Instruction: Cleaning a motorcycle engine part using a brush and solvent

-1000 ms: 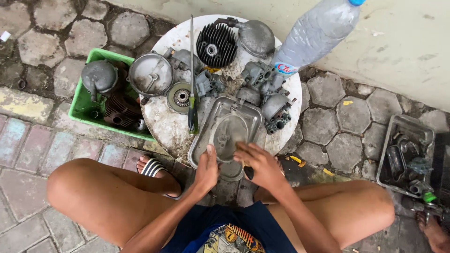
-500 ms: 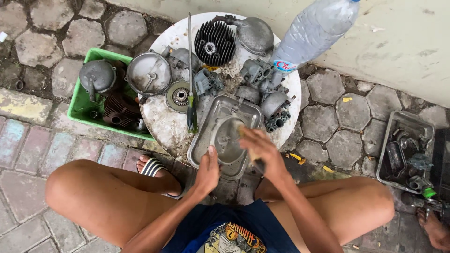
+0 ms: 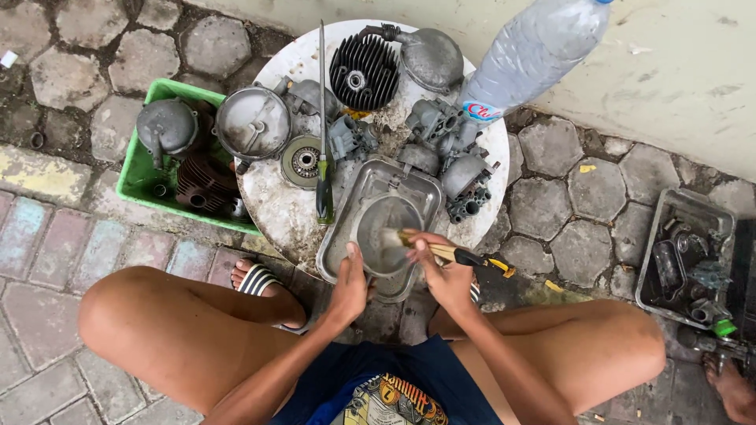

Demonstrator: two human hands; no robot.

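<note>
Right hand (image 3: 447, 277) closed on the brush (image 3: 441, 250), left hand (image 3: 348, 290) pinning the metal tray (image 3: 346, 236); I'd keep strokes short and the tray flat.

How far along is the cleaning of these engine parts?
Partway, it seems. In hand: the right hand works a wooden-handled brush inside a round grey metal cover, which the left hand steadies in the rectangular metal tray. Grimy grey carburettor bodies and the black finned cylinder head wait untouched.
</note>
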